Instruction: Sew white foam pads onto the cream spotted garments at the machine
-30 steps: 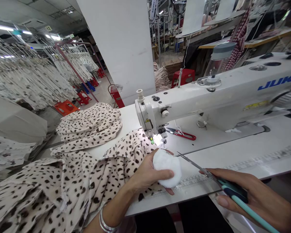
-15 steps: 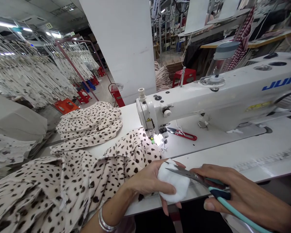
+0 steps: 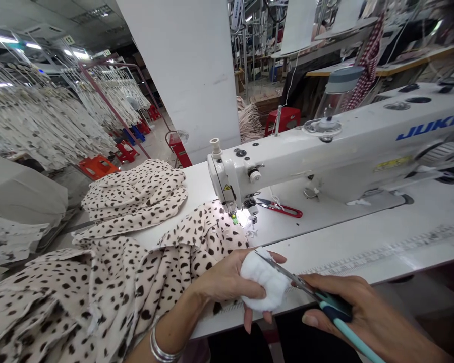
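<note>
In my left hand [image 3: 232,282] is a soft white wad of padding [image 3: 263,285], pinched between thumb and fingers over the table's front edge. My right hand [image 3: 348,312] grips scissors [image 3: 293,277] with teal and dark handles. Their blades lie close together along the upper right side of the wad; whether they cut into it I cannot tell. Behind my left hand, cream fabric with dark spots [image 3: 196,237] runs under the presser foot of the white sewing machine [image 3: 280,156].
Red thread snips [image 3: 283,207] lie on the machine bed beside the needle. A folded heap of the same spotted fabric [image 3: 139,189] rests at the back left. A printed ruler [image 3: 382,249] runs along the table front. A white pillar [image 3: 189,65] stands behind.
The scissor blades have gone from spread apart to nearly closed at the wad. Both hands sit slightly farther left in view, and the whole scene has shifted slightly left as well.
</note>
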The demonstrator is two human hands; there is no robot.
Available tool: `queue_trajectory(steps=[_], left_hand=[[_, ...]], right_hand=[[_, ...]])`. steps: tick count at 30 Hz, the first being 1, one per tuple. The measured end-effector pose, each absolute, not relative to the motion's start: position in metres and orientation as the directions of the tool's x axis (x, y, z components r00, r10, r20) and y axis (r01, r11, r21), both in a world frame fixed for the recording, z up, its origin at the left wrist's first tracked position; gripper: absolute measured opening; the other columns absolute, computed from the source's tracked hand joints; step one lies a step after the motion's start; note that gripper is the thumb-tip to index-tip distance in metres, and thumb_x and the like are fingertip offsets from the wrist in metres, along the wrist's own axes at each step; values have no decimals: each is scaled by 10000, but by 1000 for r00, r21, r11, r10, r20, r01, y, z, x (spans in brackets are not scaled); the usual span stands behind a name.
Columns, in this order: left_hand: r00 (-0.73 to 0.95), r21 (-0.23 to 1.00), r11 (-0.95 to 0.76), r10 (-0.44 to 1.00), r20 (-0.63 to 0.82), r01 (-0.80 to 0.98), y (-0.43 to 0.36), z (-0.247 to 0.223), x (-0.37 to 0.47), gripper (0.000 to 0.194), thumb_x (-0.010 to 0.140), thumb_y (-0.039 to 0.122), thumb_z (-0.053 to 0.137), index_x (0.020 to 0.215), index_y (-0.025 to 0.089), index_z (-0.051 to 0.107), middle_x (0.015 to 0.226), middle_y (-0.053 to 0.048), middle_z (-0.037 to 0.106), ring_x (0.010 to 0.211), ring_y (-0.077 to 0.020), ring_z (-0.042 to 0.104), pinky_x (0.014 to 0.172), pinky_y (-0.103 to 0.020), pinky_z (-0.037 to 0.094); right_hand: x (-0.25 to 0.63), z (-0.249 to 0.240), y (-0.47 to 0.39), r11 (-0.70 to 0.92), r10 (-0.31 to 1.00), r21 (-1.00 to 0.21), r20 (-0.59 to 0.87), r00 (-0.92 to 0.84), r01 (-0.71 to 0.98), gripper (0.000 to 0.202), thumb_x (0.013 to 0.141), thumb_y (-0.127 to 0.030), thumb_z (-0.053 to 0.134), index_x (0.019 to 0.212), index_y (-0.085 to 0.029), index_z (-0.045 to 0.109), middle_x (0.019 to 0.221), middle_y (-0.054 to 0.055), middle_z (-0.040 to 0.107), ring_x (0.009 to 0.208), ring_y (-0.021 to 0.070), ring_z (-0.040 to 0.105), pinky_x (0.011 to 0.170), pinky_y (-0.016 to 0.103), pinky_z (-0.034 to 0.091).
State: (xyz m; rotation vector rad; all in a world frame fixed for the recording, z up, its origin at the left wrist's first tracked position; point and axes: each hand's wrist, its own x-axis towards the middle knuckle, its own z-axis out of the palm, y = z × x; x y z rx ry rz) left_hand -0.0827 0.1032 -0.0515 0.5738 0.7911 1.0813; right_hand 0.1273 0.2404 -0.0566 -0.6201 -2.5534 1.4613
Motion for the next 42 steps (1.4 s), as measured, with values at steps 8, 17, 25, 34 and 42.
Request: queue_trajectory(steps=[8,17,25,34,42], left_hand=[[276,755,402,914,-297,-518,103,-51,-83,629,742,81,688,1339,180,515,930,-105,688,620,-192,708,413,-186,542],[272,775,399,915,-299,-489,103,-57,-77,649,724,122,715,1342,161,518,817,-76,699,535,-168,681,419,-198,537],[255,764,420,907,-336,-489,102,-55,-75,719,707,136,754,1375,174,491,882,-103,702,571,-192,698,452,-242,564],[263,766,400,915,-305,-504,102,-53,-78,674,726,124,725,1358,176,495,910,-102,697,594,-184,698,451,-225,564],[153,795,353,935,-321,-493,102,-53,-82,708,716,127,759,1363,191,478,986,-121,658,687,-205,709,442,-181,532]], right_hand=[[132,-59,225,401,418,-862,-127,-899,309,214,784,-446,659,834,-249,727,748,-4,695,684,208,650,608,224,506],[128,-52,222,506,463,-800,-63,-884,323,302,788,-517,647,971,-287,718,904,15,718,769,208,677,646,232,528],[130,-56,219,518,455,-797,-51,-889,311,311,818,-532,603,1023,-311,684,952,5,707,823,197,680,618,199,519],[130,-47,210,418,445,-852,-112,-889,316,249,824,-471,604,814,-248,713,686,-26,680,594,153,635,563,177,484],[151,-71,275,461,790,-623,-36,-612,632,492,740,-672,602,996,-262,691,647,29,667,572,238,619,520,314,446]])
